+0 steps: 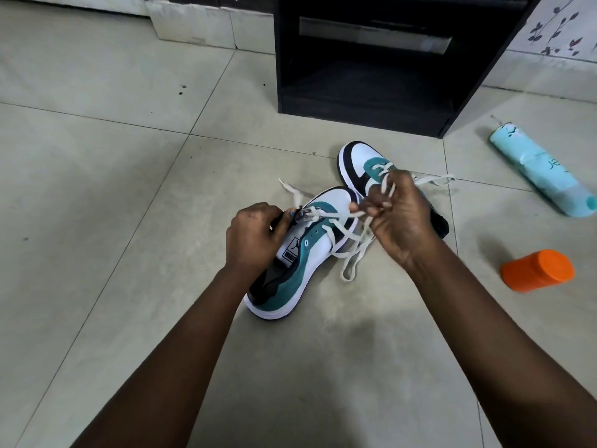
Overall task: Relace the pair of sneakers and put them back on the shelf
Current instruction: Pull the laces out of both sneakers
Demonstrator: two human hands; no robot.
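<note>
Down on the tiled floor (97, 156), two sneakers sat close together, near the middle of the tiles and just in front of the dark shelf (361, 76). The near sneaker (300, 253) pointed away from the person, and the far sneaker (358, 160) sat just past its toe, touching or almost touching it.

The left hand (255, 237) gripped the near sneaker by its tongue and top edge. That was probably to keep the shoe from sliding while the lace got pulled. The right hand (400, 218) had its fingers curled tight around loops of the white lace (349, 250). The hand was held up above the shoes, so the lace stretched across from the holes and a long loop hung down to the floor. One loose lace end (290, 190) stuck out past the left hand.

The lace only crossed the near sneaker a few times, so the lacing looked partly done. I could not tell how far the far sneaker's lace was done, because the right hand hid most of it.

A blue bottle (542, 173) and an orange cup (538, 270) lay on their sides toward the right edge of the floor, well apart from the shoes.
</note>
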